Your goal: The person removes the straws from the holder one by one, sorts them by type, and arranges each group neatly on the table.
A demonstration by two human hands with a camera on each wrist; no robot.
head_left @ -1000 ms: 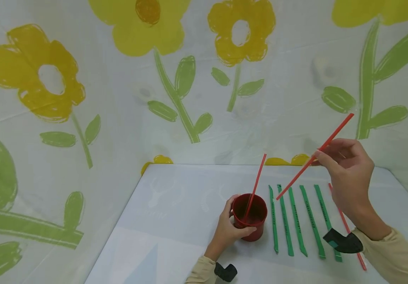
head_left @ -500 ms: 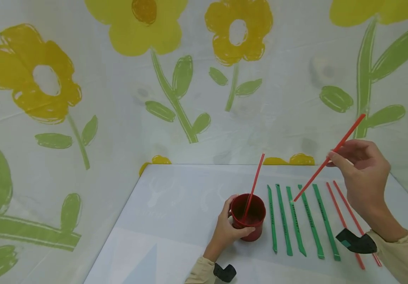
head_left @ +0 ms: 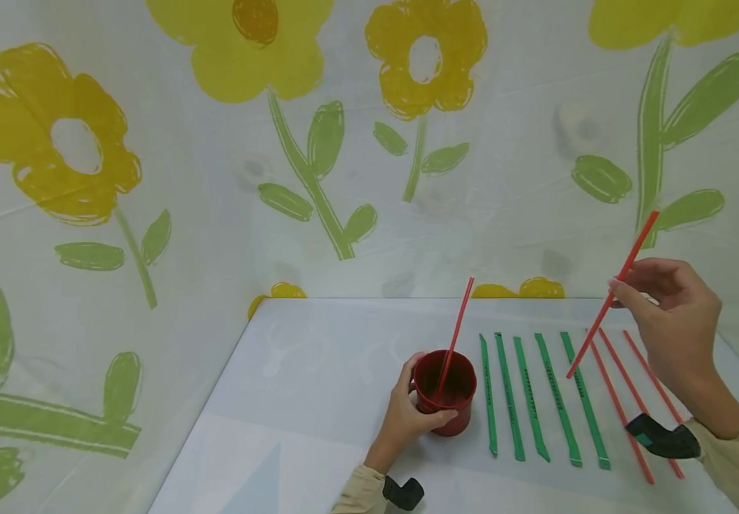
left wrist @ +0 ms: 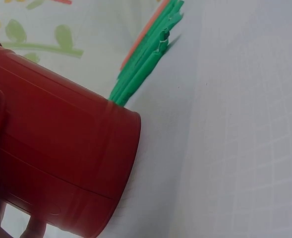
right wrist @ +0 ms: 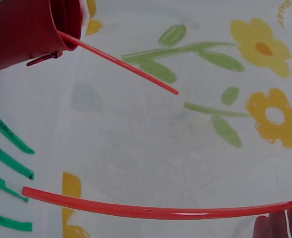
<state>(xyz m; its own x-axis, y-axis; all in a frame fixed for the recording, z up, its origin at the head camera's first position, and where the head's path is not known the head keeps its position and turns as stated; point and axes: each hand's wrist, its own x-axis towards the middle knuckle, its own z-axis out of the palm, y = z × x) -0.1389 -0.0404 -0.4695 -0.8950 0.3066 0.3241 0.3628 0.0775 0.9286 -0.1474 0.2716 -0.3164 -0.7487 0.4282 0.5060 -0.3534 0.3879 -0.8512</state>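
The right hand (head_left: 674,314) pinched a red straw (head_left: 610,300) near its upper part and held it tilted in the air, its lower tip above the green wrappers (head_left: 539,407). The left hand (head_left: 408,417) was wrapped round the red cup (head_left: 443,392), which stood on the tabletop (head_left: 318,371).

One straw (head_left: 454,335) leaned inside the cup; by my reading one was in, a second was on the way, and three red straws (head_left: 626,407) lay on the tabletop to the right of the five wrappers.

Open air lay between the held straw and the cup's mouth. The tabletop's right edge ran close beside the loose straws, and the flowered cloth wall (head_left: 215,178) stood behind.
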